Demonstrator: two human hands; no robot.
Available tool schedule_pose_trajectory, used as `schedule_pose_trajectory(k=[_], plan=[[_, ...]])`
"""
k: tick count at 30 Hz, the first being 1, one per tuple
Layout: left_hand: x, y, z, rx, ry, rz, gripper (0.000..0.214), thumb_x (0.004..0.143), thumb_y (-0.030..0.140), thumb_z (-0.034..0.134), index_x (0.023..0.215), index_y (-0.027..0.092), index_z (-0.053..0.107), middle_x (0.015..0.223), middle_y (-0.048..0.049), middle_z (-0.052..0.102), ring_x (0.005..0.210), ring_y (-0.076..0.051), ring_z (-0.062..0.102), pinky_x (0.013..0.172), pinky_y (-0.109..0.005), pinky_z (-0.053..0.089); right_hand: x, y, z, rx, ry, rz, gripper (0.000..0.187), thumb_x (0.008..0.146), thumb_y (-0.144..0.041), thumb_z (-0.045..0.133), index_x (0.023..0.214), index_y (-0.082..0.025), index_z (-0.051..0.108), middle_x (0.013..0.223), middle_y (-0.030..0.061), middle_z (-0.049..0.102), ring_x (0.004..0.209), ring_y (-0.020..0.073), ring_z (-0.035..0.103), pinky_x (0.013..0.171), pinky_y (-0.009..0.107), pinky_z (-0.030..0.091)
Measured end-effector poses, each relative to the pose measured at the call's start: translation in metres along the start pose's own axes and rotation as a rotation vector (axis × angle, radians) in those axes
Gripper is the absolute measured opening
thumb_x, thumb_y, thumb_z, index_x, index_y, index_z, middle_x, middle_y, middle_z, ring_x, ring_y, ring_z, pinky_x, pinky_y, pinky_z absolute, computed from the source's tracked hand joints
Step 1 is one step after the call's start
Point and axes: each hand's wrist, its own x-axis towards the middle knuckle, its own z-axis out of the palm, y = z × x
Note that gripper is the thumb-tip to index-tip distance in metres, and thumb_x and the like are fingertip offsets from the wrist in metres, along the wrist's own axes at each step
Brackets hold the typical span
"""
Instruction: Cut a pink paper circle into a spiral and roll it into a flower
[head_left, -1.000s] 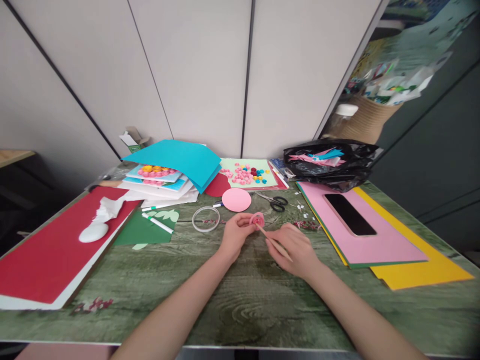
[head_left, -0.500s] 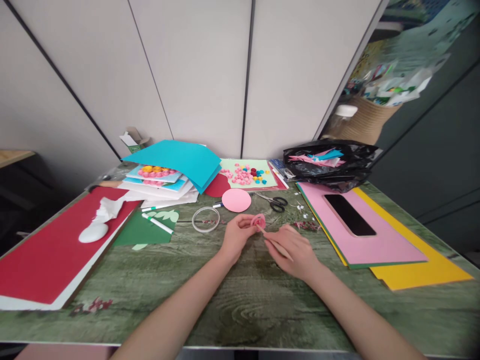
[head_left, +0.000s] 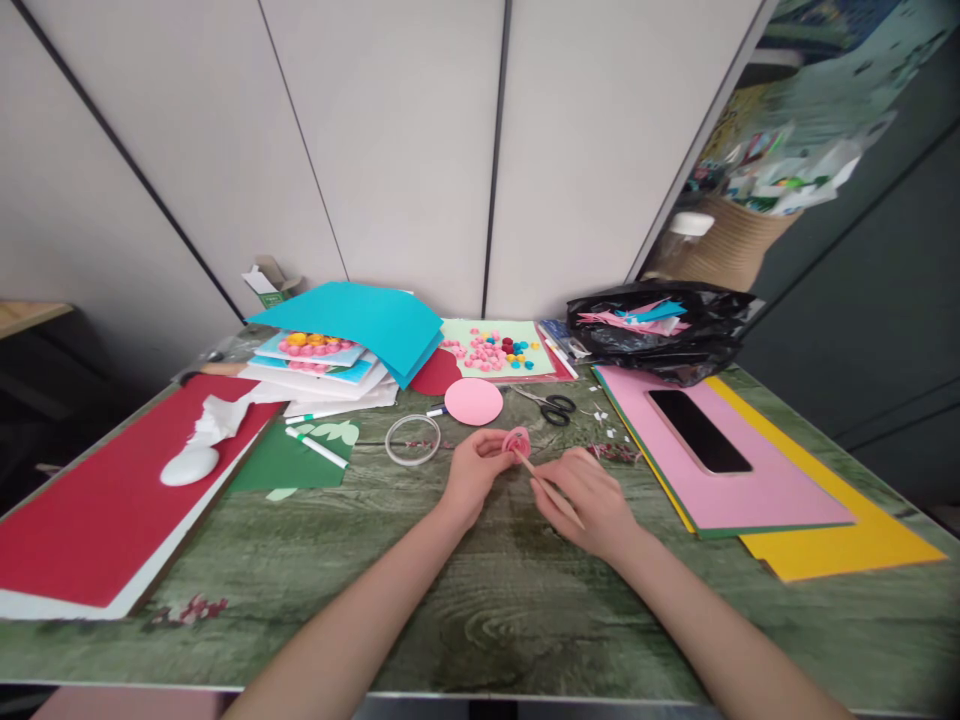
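My left hand [head_left: 471, 474] pinches a small rolled pink paper coil [head_left: 516, 441] just above the green wood-grain table [head_left: 480, 600]. My right hand [head_left: 589, 500] grips a thin wooden stick [head_left: 547, 488] whose tip runs into the coil. Both hands are closed and nearly touch at the table's middle. A pink paper disc [head_left: 473, 401] lies just beyond the coil, and black-handled scissors [head_left: 553, 404] lie to its right.
A clear tape ring [head_left: 412, 438] sits left of my hands. A red sheet [head_left: 112, 500] with a white lump lies far left, with stacked blue paper [head_left: 360, 320] behind. Pink and yellow sheets carry a phone [head_left: 699, 428] at the right, near a black bag [head_left: 660, 330].
The hands and the coil stay almost where they were; the stick has shifted very slightly. Nothing else on the table has moved.
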Motion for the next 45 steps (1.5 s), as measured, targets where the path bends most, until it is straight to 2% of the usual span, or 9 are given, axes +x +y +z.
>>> schedule_pose_trajectory(k=[6, 13, 18, 22, 28, 34, 40, 45], plan=[[-0.0009, -0.0002, 0.0001, -0.016, 0.004, -0.045, 0.030, 0.056, 0.012, 0.075, 0.083, 0.012, 0.065, 0.081, -0.0074, 0.071, 0.074, -0.014, 0.063, 0.074, -0.027, 0.047, -0.0024, 0.0018, 0.0039, 0.009, 0.025, -0.027, 0.018, 0.079, -0.008, 0.056, 0.093, -0.018, 0.057, 0.071, 0.0033, 0.064, 0.064, 0.0146, 0.055, 0.064, 0.030, 0.045], [-0.0013, 0.0006, -0.0001, -0.058, 0.011, -0.058, 0.031, 0.056, 0.011, 0.074, 0.085, 0.011, 0.064, 0.082, -0.0086, 0.071, 0.075, -0.015, 0.063, 0.074, -0.027, 0.046, -0.0069, 0.0022, 0.0061, 0.059, 0.035, -0.015, 0.034, 0.078, -0.007, 0.055, 0.109, -0.019, 0.053, 0.085, 0.0059, 0.068, 0.074, 0.0169, 0.059, 0.074, 0.033, 0.049], [-0.0008, -0.0005, -0.0002, -0.069, 0.023, -0.056, 0.030, 0.056, 0.011, 0.074, 0.084, 0.011, 0.064, 0.081, -0.0078, 0.071, 0.074, -0.014, 0.063, 0.075, -0.027, 0.047, -0.0016, -0.0009, 0.0015, 0.023, 0.025, 0.008, 0.022, 0.077, -0.009, 0.058, 0.097, -0.019, 0.056, 0.073, 0.0036, 0.065, 0.065, 0.0161, 0.055, 0.065, 0.032, 0.046], [-0.0016, -0.0005, 0.0006, -0.061, 0.013, -0.047, 0.029, 0.056, 0.011, 0.074, 0.084, 0.011, 0.064, 0.081, -0.0079, 0.070, 0.074, -0.014, 0.063, 0.075, -0.026, 0.047, 0.0007, -0.0012, 0.0000, 0.013, 0.008, 0.005, 0.013, 0.078, -0.009, 0.058, 0.086, -0.018, 0.055, 0.072, 0.0038, 0.064, 0.065, 0.0161, 0.055, 0.065, 0.032, 0.043], [-0.0017, 0.0014, 0.0016, -0.041, 0.031, -0.052, 0.029, 0.056, 0.011, 0.074, 0.083, 0.011, 0.065, 0.080, -0.0078, 0.071, 0.071, -0.014, 0.063, 0.071, -0.025, 0.047, -0.0027, 0.0008, 0.0036, 0.063, 0.039, -0.015, 0.016, 0.079, -0.008, 0.057, 0.092, -0.018, 0.058, 0.073, 0.0037, 0.065, 0.066, 0.0152, 0.056, 0.065, 0.031, 0.044], [-0.0014, 0.0032, 0.0007, -0.040, 0.030, -0.019, 0.027, 0.057, 0.012, 0.073, 0.082, 0.012, 0.065, 0.080, -0.0075, 0.071, 0.073, -0.014, 0.063, 0.072, -0.025, 0.047, -0.0053, 0.0006, 0.0027, 0.095, 0.025, 0.020, 0.030, 0.077, -0.006, 0.056, 0.106, -0.018, 0.054, 0.082, 0.0057, 0.066, 0.073, 0.0166, 0.057, 0.070, 0.031, 0.047], [0.0002, -0.0004, -0.0005, -0.038, 0.018, -0.011, 0.026, 0.057, 0.010, 0.072, 0.082, 0.012, 0.065, 0.080, -0.0075, 0.070, 0.074, -0.014, 0.063, 0.074, -0.026, 0.047, -0.0011, -0.0001, 0.0005, 0.026, 0.007, 0.037, 0.015, 0.077, -0.010, 0.058, 0.088, -0.019, 0.053, 0.072, 0.0031, 0.062, 0.066, 0.0161, 0.052, 0.065, 0.031, 0.044], [0.0000, -0.0030, -0.0007, -0.025, 0.010, -0.002, 0.026, 0.058, 0.010, 0.072, 0.082, 0.012, 0.065, 0.081, -0.0073, 0.071, 0.073, -0.014, 0.063, 0.074, -0.027, 0.048, -0.0030, 0.0011, 0.0023, 0.033, 0.022, 0.049, 0.016, 0.078, -0.008, 0.057, 0.087, -0.020, 0.052, 0.073, 0.0028, 0.063, 0.067, 0.0158, 0.053, 0.067, 0.031, 0.044]])
